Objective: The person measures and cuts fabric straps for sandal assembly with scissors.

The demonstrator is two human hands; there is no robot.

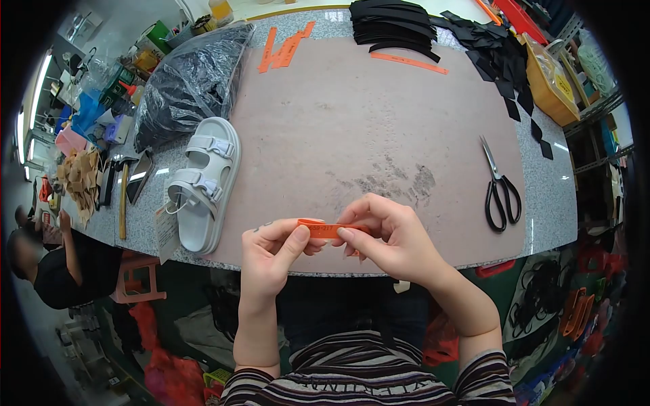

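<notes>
Where the thumbs face each other: a narrow, flat, orange-red strip [323,231] with dark printed characters spans the gap, just above the near edge of a worn pinkish-grey mat [305,135].
Bare left hand [273,254]: drawn into a pinch, the thumb pressing the strip's left part against curled fingers.
Bare right hand [387,237]: pinched likewise, thumb tip against the index finger on the strip's right part, the other fingers bent behind.
Strip's long axis: crosswise, nearly parallel to the near table edge; neither hand is nearer, one being at each side of the visible span. Its left end looks folded; orange also shows below the right fingers, whether the same piece I cannot tell.
Black-handled metal scissors [497,177]: on the mat, well apart to the right, blades pointing away from the person; the right hand is nearer.
White two-strap buckled sandal [211,183]: sole down over the mat's left edge, long axis running away from the person; the left hand is nearer.
Mat's far side: loose orange written-on strips [288,49] at left; a stack of curved black strips [393,30] right of centre, another orange strip [409,63] just in front.
Speckled grey tabletop [555,196]: dark material in a clear plastic bag [189,81] lies beyond the sandal.
</notes>
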